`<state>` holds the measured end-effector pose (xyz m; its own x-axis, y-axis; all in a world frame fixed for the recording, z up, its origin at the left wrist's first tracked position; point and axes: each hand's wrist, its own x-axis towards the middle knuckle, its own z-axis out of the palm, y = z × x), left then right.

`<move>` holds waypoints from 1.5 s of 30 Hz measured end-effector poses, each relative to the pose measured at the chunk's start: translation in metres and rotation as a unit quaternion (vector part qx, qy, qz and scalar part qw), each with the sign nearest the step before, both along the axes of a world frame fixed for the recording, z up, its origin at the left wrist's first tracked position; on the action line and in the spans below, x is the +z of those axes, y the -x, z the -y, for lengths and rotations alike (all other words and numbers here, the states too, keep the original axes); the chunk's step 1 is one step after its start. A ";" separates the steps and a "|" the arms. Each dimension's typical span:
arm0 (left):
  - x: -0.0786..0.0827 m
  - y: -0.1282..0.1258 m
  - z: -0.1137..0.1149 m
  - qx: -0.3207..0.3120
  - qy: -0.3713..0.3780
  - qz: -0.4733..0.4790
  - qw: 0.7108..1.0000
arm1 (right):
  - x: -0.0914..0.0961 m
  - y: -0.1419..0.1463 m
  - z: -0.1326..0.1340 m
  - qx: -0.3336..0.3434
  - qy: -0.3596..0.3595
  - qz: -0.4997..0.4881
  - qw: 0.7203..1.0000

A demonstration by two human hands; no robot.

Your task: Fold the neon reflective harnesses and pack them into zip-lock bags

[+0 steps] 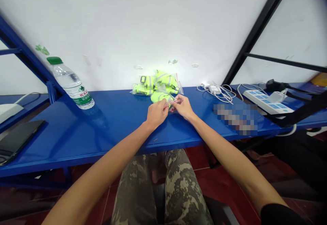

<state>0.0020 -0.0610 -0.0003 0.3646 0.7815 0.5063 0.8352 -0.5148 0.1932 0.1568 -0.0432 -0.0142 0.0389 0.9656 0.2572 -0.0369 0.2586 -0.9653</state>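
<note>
My left hand (157, 113) and my right hand (183, 107) meet over the blue table, fingers pinched along the red-edged opening of a clear zip bag (161, 96). Something folded and neon yellow with grey stripes is inside that bag. Both hands are closed on the bag's edge, the left at its left end and the right at its right end. Just behind, against the wall, lies a pile of similar bagged neon yellow items (153, 83) with grey strips and black parts. The fingertips partly hide the bag's front edge.
A water bottle (73, 83) with a green cap stands at the left, and a dark phone (20, 139) lies at the far left. Rightward are a white charger with coiled cable (216, 90), a blurred-out patch (236, 118) and a power strip (267, 102). A white wall closes the back.
</note>
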 end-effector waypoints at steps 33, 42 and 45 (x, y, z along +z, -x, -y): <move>0.011 0.006 -0.010 -0.156 0.050 0.109 0.980 | -0.015 -0.026 -0.016 -0.067 -0.046 0.223 0.971; -0.005 0.002 -0.041 -0.115 0.058 -0.081 0.988 | -0.007 -0.033 -0.013 0.010 -0.015 0.186 0.982; -0.012 0.002 -0.040 -0.103 0.064 -0.098 0.988 | 0.003 -0.038 -0.010 0.065 0.024 0.151 0.986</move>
<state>-0.0001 -0.0211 -0.0123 0.6031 0.7338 0.3128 0.7434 -0.6592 0.1131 0.1950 -0.0334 -0.0107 -0.1580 0.9685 0.1924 0.2233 0.2248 -0.9485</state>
